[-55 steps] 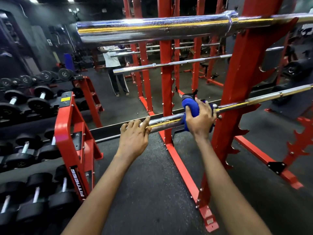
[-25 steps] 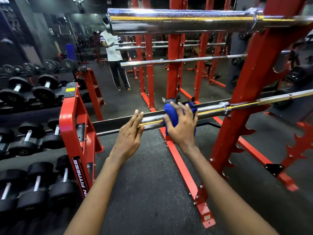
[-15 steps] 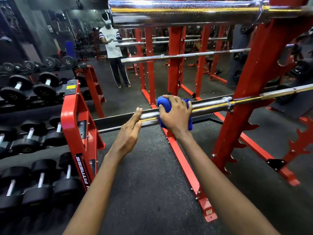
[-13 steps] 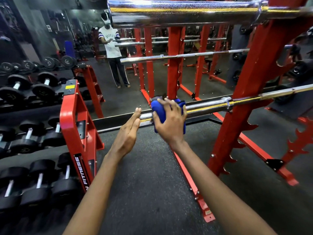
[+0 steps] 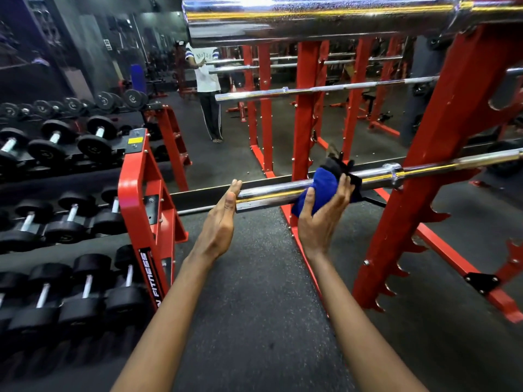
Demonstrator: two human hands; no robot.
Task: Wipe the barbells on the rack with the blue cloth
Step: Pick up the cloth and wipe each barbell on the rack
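A chrome barbell (image 5: 271, 190) lies low on the red rack (image 5: 441, 154), its thick sleeve pointing left toward me. My right hand (image 5: 322, 219) cups the blue cloth (image 5: 321, 183) from below, wrapping it around the sleeve just left of the collar. My left hand (image 5: 223, 219) is flat with the fingers straight, its fingertips against the sleeve's free end, holding nothing. A second, much closer barbell (image 5: 311, 15) crosses the top of the view. A thinner barbell (image 5: 311, 90) rests higher up, farther back.
A red dumbbell rack (image 5: 141, 193) with several black dumbbells (image 5: 93, 142) stands close on the left. Dark rubber floor (image 5: 254, 306) runs between the two racks. The red rack's base rail (image 5: 452, 256) and hooks lie to the right. A person (image 5: 208, 91) stands beyond.
My right hand slid the cloth left along the sleeve, then back right, and turned from over the bar to under it. My left hand came off the bar's top onto its end.
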